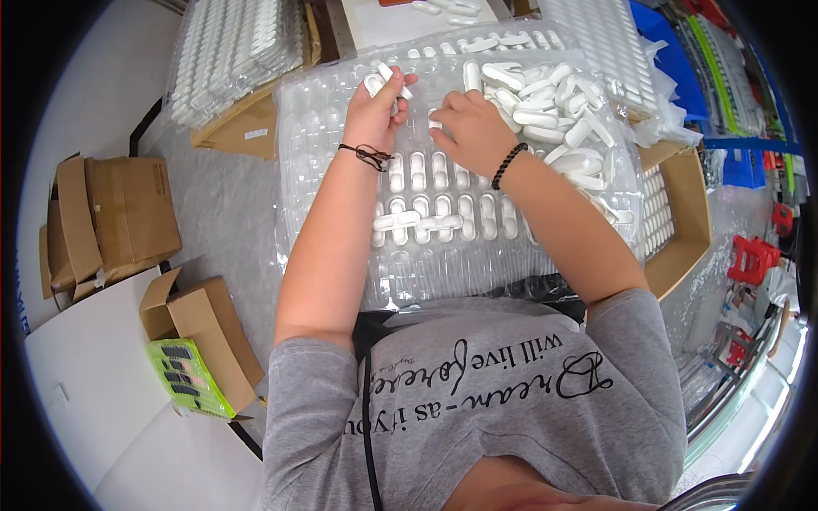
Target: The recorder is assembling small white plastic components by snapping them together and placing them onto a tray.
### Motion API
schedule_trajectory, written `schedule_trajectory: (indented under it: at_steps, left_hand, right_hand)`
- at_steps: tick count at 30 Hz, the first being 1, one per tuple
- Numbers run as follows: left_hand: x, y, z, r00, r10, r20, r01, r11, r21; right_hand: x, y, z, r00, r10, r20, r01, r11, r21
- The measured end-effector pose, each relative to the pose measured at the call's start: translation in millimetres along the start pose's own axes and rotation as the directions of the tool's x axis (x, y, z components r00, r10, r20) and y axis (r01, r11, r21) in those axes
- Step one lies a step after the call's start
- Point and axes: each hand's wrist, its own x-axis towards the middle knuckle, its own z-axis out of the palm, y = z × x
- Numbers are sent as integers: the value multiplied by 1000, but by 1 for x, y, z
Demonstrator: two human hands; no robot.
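Note:
My left hand (375, 109) is closed around a few white, round-ended plastic pieces (373, 83) above the far left of a clear blister tray (315, 170). To its right, my right hand (474, 129) reaches down to the tray, fingertips pinched on a white plastic piece (434, 120) that they partly hide. Between my forearms, several similar pieces (417, 170) lie lengthwise in the tray's slots, and a few lie crosswise over others (397, 221). Beside my right hand is a loose heap of the same white pieces (545, 106) on the tray.
Stacked trays of white pieces (234, 60) rise at the far left, with another stack (601, 51) at the far right. A cardboard box (686, 247) with filled trays stands right of my right arm. Other cardboard boxes (132, 209) sit at the left.

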Motion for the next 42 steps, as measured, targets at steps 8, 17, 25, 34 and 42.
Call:
schedule_trajectory:
  at_steps: [8,17,25,34,42]
  left_hand:
    - [4,-4,-5,999,-25,-43,23,999,-35]
    - [3,-4,-5,997,-60,-47,61,998,4]
    - [3,-2,-3,996,-85,-20,86,994,70]
    - [3,-6,-5,997,-81,-15,82,994,68]
    - [2,-6,-8,999,-51,4,50,996,73]
  right_hand:
    - [4,-2,8,983,114,142,-84,976,-203]
    - [21,-3,-10,914,152,377,-114,986,-122]
    - [40,-14,-3,876,125,466,-33,979,-200]
    - [77,-14,9,689,468,553,-404,882,-243]
    - [77,-1,-12,708,433,559,-475,877,-77]
